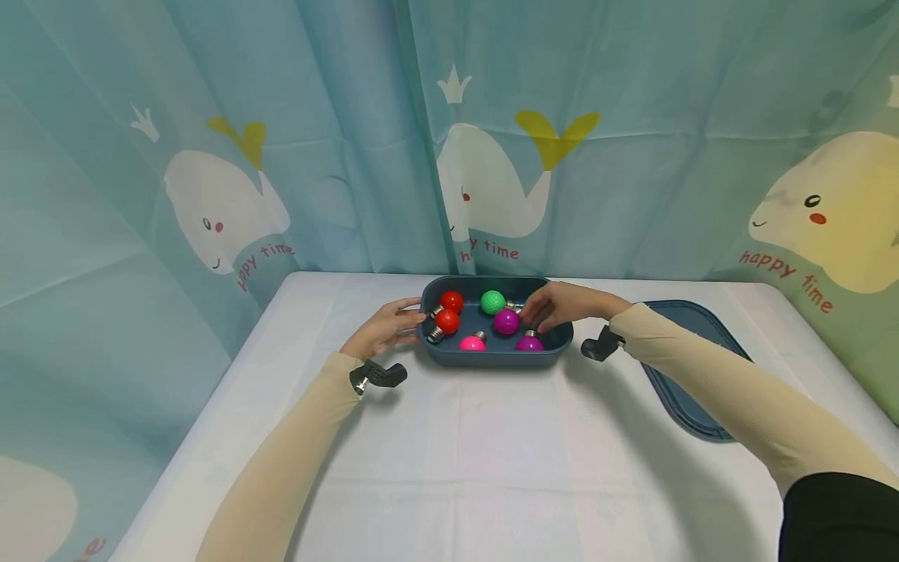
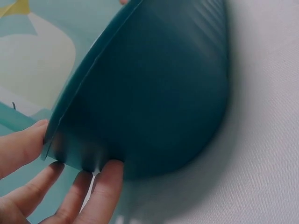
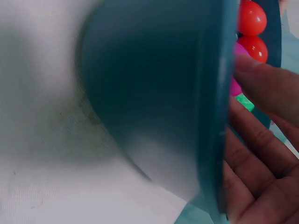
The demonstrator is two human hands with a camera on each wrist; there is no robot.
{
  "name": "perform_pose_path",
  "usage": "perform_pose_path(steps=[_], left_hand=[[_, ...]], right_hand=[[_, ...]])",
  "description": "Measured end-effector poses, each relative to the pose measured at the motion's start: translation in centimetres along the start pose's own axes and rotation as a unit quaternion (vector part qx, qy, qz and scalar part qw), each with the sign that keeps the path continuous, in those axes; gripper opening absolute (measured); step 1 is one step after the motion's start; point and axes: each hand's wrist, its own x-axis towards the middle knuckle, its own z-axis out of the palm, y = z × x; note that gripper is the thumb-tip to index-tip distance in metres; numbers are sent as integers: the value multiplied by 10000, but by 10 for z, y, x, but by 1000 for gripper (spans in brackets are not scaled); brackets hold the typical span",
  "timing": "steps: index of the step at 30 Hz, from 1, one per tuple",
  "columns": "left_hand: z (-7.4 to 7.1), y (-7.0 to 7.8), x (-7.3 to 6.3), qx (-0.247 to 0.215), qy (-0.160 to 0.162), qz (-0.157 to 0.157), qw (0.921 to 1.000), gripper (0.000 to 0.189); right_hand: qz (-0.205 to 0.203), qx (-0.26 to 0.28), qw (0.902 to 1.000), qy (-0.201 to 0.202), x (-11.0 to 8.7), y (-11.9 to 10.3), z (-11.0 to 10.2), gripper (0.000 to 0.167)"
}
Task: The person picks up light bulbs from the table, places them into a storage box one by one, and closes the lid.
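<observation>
A dark blue bin (image 1: 485, 358) stands on the table and holds several small coloured light bulbs with screw bases. Inside are two red bulbs (image 1: 447, 321), a green bulb (image 1: 493, 302), a pink bulb (image 1: 472, 343), a purple bulb (image 1: 506, 321) and a second purple bulb (image 1: 530, 343) by the near wall. At the bin's left end, my left hand (image 1: 382, 328) holds the rim, thumb on the edge and fingers against the outer wall. My right hand (image 1: 569, 303) reaches over the right end, fingertips beside the first purple bulb, thumb and forefinger apart. The bin wall partly hides those fingers in the right wrist view.
A flat dark blue lid or tray (image 1: 691, 390) lies on the right, partly under my right forearm. The white-covered table (image 1: 463, 468) runs back to a blue curtain (image 1: 351, 156) printed with whales. A wrist camera (image 1: 385, 375) sits on my left wrist.
</observation>
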Motion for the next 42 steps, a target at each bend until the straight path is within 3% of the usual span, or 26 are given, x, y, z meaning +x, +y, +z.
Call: perform_pose_path(steps=[6,12,16,21,24,31,36,42], left_hand=[[0,3,-1,248,93,143,9995,59],[3,14,-6,461,391,930,9938,56],[9,23,-11,1024,745,1544,9799,53],[20,34,-16,1963,1164,2191,9486,54],[30,40,-18,2245,1293,2442,9345,58],[64,51,-23,2370,1263,2851,9201,59],[94,55,-26,2566,1178,3215,9038,59],[131,57,-25,2594,1039,3434,8966,59]], right_hand=[[59,-84,9998,159,-9,-6,-5,48],[-43,169,9989,445,-20,-11,-8,57],[-90,167,9960,869,-28,-15,-9,59],[-133,289,9897,1396,-42,-20,-12,60],[-153,234,9861,1637,-52,-24,-15,60],[94,-94,9770,2130,-81,-30,-22,62],[296,-191,9698,2412,-103,-30,-25,63],[565,-380,9614,2667,-129,-30,-26,64]])
